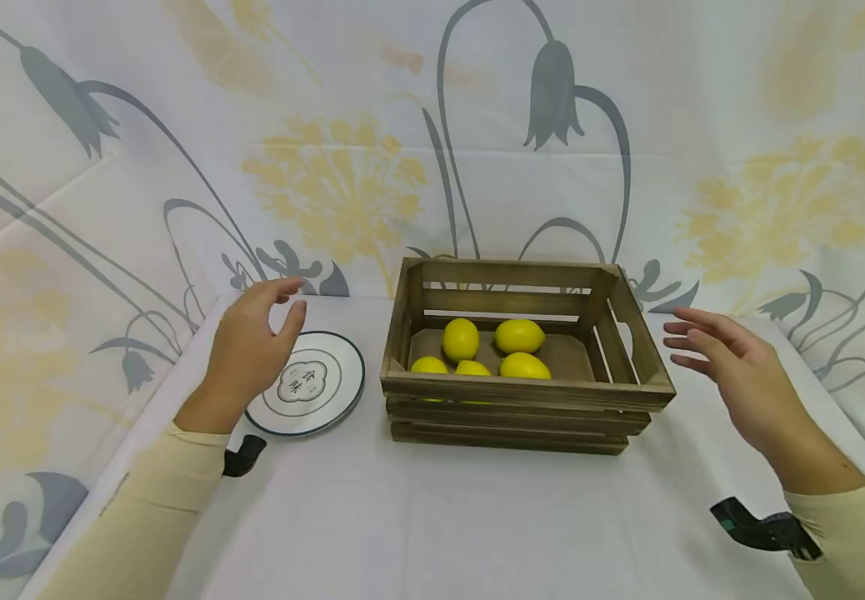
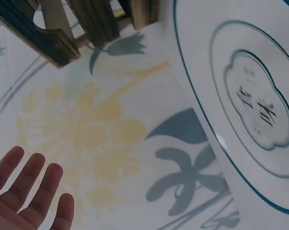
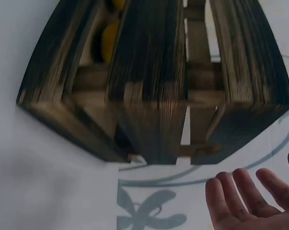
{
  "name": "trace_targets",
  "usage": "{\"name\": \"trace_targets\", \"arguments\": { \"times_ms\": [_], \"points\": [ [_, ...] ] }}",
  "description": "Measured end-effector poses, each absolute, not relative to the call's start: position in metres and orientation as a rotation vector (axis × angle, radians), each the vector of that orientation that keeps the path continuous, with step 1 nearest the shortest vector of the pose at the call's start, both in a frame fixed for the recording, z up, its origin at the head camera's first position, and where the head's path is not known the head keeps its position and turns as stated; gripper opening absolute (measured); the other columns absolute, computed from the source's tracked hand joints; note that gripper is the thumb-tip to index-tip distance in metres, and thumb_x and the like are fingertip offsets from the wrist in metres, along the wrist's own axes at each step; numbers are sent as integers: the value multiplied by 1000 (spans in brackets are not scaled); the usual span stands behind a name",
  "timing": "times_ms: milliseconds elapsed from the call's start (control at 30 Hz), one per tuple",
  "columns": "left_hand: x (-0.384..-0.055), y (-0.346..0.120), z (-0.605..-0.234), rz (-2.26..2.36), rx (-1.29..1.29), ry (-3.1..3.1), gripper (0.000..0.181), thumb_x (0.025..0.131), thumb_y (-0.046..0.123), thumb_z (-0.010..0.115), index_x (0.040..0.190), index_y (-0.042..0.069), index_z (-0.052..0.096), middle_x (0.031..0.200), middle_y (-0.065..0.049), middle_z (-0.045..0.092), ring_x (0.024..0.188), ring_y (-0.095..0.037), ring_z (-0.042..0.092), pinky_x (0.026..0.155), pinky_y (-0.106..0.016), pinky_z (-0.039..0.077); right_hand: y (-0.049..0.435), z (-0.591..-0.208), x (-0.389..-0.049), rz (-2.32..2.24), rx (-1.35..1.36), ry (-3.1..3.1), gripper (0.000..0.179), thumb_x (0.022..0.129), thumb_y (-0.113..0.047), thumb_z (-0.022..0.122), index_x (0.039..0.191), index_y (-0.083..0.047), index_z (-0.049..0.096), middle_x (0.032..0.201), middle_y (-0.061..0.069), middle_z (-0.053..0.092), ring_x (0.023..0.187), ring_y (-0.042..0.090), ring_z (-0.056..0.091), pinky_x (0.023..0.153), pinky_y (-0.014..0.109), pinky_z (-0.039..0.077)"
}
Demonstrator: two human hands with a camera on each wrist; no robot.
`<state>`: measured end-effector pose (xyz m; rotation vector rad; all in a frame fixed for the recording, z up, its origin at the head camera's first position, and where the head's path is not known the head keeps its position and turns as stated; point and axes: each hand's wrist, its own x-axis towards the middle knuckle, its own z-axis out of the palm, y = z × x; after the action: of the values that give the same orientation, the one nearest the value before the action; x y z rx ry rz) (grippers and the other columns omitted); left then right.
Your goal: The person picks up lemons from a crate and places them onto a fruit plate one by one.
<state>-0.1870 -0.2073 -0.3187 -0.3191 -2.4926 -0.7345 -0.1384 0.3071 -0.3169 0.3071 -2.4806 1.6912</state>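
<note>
Head view: wooden crate (image 1: pixel 530 385) right of centre on the white-covered bench (image 1: pixel 432 525), five yellow lemons (image 1: pixel 519 336) visible inside. Round plate (image 1: pixel 338 392), dark rim line, flat on the bench left of the crate, apart from it. Left hand (image 1: pixel 256 337) above the plate's far-left side, fingers loosely bent forward, thumb spread away, nothing held. Right hand (image 1: pixel 751 375) just beyond the crate's right end, fingers relaxed and slightly fanned, no contact, nothing held.

Left wrist view: fingertips loosely extended, gap to both crate corner and plate. Plate surface glossy; likely hard, slick and breakable. Would pinch it at the rim, thumb on top, fingers under the edge.

Right wrist view: slatted crate end, grain rough, gaps between boards. Fingers spread below it, bearing nothing. Judge the crate stiff, with good friction, light to moderate once the lemons' load is counted; best held by both ends, under the top slats, kept level so the fruit doesn't roll. Lemons look smooth and firm, probably light; a rounded grip about the middle should suit.
</note>
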Motion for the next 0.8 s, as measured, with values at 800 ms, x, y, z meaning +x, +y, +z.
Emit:
{"name": "trace_targets", "arguments": {
  "times_ms": [800],
  "points": [
    [-197,-130,-299,-1051,-663,-2476,29,94,30,49,115,15,61,111,3,62,99,-10,55,83,-32,45,272,-344,-134,2542,332,-1806,48,97,-7,42,143,-5,30,115,4,63,97,15,66,79,23,52]
  ]
}}
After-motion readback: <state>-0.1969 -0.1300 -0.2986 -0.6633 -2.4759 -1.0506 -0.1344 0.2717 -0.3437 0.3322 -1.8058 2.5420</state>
